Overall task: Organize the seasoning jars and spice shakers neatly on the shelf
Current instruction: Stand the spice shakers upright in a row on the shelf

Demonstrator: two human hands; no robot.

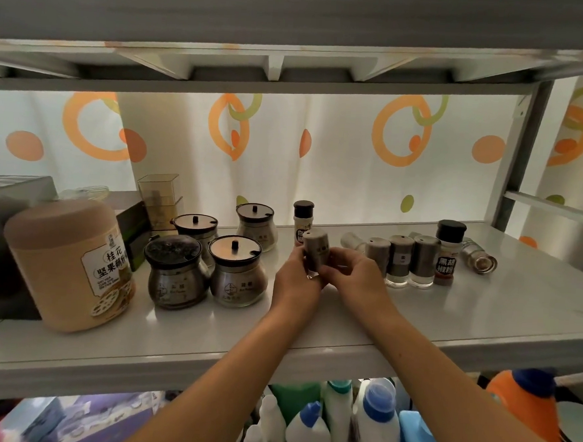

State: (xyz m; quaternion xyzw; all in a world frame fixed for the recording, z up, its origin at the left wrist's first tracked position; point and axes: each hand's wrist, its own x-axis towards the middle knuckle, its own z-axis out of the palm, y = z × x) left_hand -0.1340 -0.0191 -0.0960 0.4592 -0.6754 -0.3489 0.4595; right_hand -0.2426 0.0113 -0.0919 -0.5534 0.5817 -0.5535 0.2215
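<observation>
Head view suggests roughly midway: four round jars [238, 272] cluster left on the shelf [414, 317], three steel shakers [400, 260] stand in a row, fingers of the left hand [295, 279] and right hand [355, 276] grasp a tilted shaker [316, 248] between those groups, and a toppled bottle [479, 258] awaits righting.

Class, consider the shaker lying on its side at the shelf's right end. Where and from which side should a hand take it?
Probably grip the fallen shaker round its middle, from above: it lies flat, and the black-capped bottle crowds its left.
</observation>
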